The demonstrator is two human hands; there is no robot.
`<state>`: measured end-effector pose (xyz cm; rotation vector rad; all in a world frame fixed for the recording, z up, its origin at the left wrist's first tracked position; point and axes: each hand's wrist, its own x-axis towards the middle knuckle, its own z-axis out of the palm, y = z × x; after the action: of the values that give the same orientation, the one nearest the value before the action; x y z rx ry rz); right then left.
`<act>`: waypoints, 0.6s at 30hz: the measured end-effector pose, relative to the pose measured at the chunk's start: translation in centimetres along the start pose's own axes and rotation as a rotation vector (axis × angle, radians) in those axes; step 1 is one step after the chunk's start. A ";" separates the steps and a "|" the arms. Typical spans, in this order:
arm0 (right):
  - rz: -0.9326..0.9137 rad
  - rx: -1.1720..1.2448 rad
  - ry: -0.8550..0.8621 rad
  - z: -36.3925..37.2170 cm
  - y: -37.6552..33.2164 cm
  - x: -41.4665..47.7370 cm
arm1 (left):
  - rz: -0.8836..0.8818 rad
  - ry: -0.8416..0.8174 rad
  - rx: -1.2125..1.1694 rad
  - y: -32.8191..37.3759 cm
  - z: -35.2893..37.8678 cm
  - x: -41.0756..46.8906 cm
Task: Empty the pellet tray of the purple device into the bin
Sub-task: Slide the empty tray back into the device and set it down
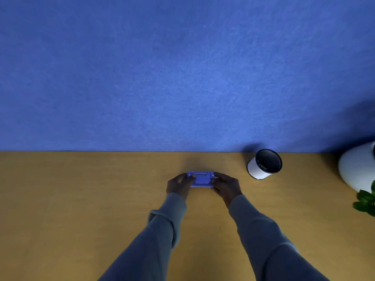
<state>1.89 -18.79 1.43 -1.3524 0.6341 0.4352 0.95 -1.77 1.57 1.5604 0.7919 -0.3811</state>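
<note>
The small purple device [201, 179] lies flat on the wooden table [81, 199], a little in front of the blue wall. My left hand [178, 185] grips its left end and my right hand [226, 186] grips its right end. Fingers of both hands wrap over the device's sides and cover its ends. The pellet tray itself cannot be made out. The bin [263, 164], a small white cylinder with a dark inside, stands to the right of the device near the wall, apart from my hands.
A blue felt wall [182, 67] rises right behind the table's far edge. A large white rounded pot [355, 169] stands at the far right, with green leaves [365, 201] in front of it.
</note>
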 end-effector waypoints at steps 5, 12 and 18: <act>-0.064 -0.305 0.145 0.3 0.2 1.7 | 0.019 0.011 0.165 1.0 1.0 1.3; -0.172 -0.581 0.270 1.2 0.2 2.2 | 0.061 0.027 0.399 1.5 2.3 2.3; -0.232 -0.698 0.314 1.9 0.8 2.2 | 0.119 0.054 0.594 1.8 3.2 2.3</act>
<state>3.38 -16.98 -0.41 -2.1635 0.5912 0.2610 4.43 -4.18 0.83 2.1679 0.6520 -0.5181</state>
